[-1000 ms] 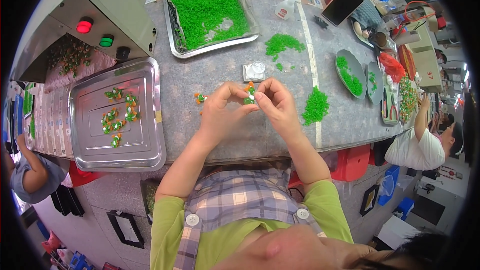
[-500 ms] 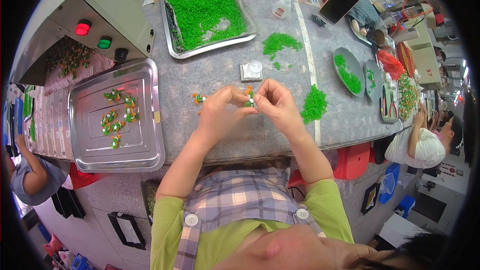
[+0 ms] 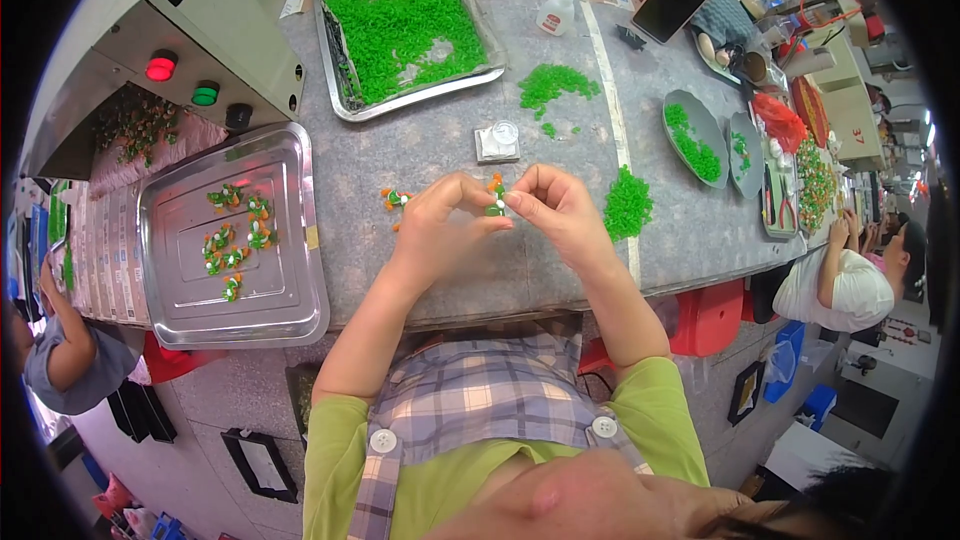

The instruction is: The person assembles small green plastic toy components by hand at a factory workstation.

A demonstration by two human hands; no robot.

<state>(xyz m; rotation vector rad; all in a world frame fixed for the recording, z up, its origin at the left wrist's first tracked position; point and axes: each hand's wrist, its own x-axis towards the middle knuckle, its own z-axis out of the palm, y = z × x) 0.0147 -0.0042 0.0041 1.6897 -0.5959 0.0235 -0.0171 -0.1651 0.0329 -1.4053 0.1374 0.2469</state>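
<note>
Over the middle of the table, my left hand (image 3: 432,225) holds a tiny green, white and orange figurine (image 3: 498,198) between thumb and index finger. From the other side, my right hand (image 3: 562,218) has its thumb and index finger pinched together against the figurine; whether they also hold a small part is hidden. Another such figurine (image 3: 398,199) lies on the table just left of my left hand. Beyond my hands sits a small whitish block (image 3: 490,151) with a round clear dish (image 3: 504,133) on it. A pile of green bits (image 3: 628,204) lies right of my right hand.
A metal tray (image 3: 272,315) with several figurines is at left, beside a box-shaped machine (image 3: 120,25) with lit buttons. A tray (image 3: 395,107) of green bits, a bottle (image 3: 555,14) and a phone (image 3: 672,2) stand farther back. Grey dishes (image 3: 713,180) are at right. Co-workers sit at both sides.
The view has shifted slightly. My hands stay in almost the same pose around the figurine, with only small finger movement.
</note>
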